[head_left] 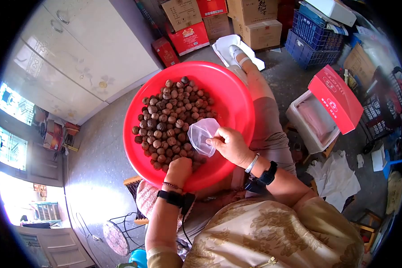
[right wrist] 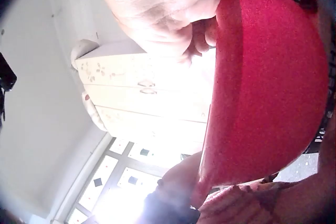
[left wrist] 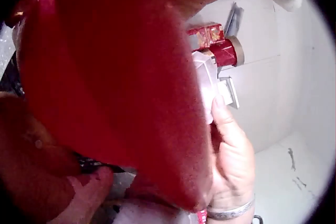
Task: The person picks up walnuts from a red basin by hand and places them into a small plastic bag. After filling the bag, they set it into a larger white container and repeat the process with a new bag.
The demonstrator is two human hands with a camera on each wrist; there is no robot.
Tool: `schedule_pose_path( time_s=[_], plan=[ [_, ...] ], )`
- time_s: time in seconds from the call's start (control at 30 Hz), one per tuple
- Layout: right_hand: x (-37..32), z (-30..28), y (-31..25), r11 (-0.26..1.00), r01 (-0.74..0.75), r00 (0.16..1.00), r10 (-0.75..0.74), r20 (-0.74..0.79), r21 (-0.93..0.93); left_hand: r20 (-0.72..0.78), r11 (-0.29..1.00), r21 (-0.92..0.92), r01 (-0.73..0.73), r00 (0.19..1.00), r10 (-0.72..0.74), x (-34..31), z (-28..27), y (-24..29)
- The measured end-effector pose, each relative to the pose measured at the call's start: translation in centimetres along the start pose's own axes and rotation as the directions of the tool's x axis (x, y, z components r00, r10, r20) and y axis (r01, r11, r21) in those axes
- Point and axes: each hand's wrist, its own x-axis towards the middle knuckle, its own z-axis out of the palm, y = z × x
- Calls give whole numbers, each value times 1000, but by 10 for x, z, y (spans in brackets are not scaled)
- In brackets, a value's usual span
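Note:
A large red basin (head_left: 232, 89) rests on the person's lap, with many brown walnuts (head_left: 165, 114) heaped in it. The right hand (head_left: 230, 145) pinches the rim of a translucent plastic bag (head_left: 202, 136) over the near right of the heap; in the left wrist view the same hand (left wrist: 231, 155) holds the bag (left wrist: 206, 79) beyond the basin's edge. At the near side of the basin the left hand (head_left: 180, 169) reaches down among the walnuts, its fingers hidden, so its hold cannot be seen.
Cardboard boxes (head_left: 261, 33) and blue crates (head_left: 315, 33) stand at the back. A white foam box (head_left: 315, 120) with a red lid is at the right, near crumpled white plastic (head_left: 335, 178). A pale cabinet (head_left: 80, 49) stands at the left, a small round stool (head_left: 116, 237) below it.

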Motion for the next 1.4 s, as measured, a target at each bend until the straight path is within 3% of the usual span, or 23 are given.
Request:
schedule_pose_path(
  time_s=[0.1,0.2,0.27,0.3,0.37,0.4,0.47,0.5,0.53,0.6,0.73,0.8,0.83,0.87,0.9,1.0,1.07,1.13,1.23,1.3,1.4],
  plan=[
    [0,-1,-2,1000,10,1000,-10,-2,-25,38,999,38,18,999,-19,3,-2,4],
    [1,-3,-8,999,-17,1000,16,-3,-30,-44,994,-32,102,994,-104,-2,-11,5],
    [0,-2,-8,999,-26,1000,26,1,-47,-231,928,-371,-28,971,-62,-12,-27,3],
    [0,-1,-8,997,-38,999,38,9,-64,-233,929,-370,-31,971,-60,-11,-27,2],
    [0,2,-4,997,-11,1000,11,-2,-78,-441,743,-659,-117,861,-255,-8,-26,0],
    [-1,2,-3,996,15,1000,-16,-10,-89,-442,742,-660,-119,860,-255,-12,-34,6],
    [-1,2,-4,994,16,1000,-16,-4,-107,-217,229,-966,-122,864,-455,-24,-59,23],
    [-1,2,-5,992,15,1000,-15,0,-124,-227,220,-965,-140,867,-445,-25,-60,24],
    [-1,2,-4,992,17,1000,-17,0,-126,-228,220,-965,-142,867,-444,-26,-62,27],
    [-1,3,-4,989,55,998,-58,-21,-136,-401,210,-915,-344,826,-397,-25,-64,40],
    [0,1,-8,993,32,999,-33,-5,-118,-529,293,-845,-447,779,-337,-17,-68,53],
    [0,-1,-12,997,-18,1000,18,4,-70,-725,724,-535,-435,677,-129,-15,-76,57],
    [-1,0,-11,997,-17,1000,17,5,-71,-628,731,-593,-337,762,-159,-17,-80,60],
    [-1,1,-10,997,-76,997,76,-11,-16,-629,730,-594,-338,761,-161,-18,-85,65],
    [0,2,-9,990,-134,990,135,-25,39,-651,740,-580,-340,740,-171,-19,-90,69],
    [4,-1,-9,991,-122,991,125,-56,52,-667,721,-601,-345,713,-214,-12,-91,66],
    [8,-5,-11,994,-95,991,99,-85,49,-740,738,-558,-379,629,-237,-5,-90,60],
    [16,-11,-16,996,-70,991,75,-112,48,-745,742,-560,-369,617,-256,-4,-95,61],
    [32,-21,-14,992,58,964,-84,-251,-110,-668,697,-642,-318,678,-307,4,-93,56],
    [37,-21,-1,987,73,953,-111,-283,-142,-636,782,-560,-273,746,-196,22,-80,47],
    [37,-19,21,982,65,939,-121,-322,-178,-538,796,-536,-282,840,-65,38,-72,47]
  ],
)
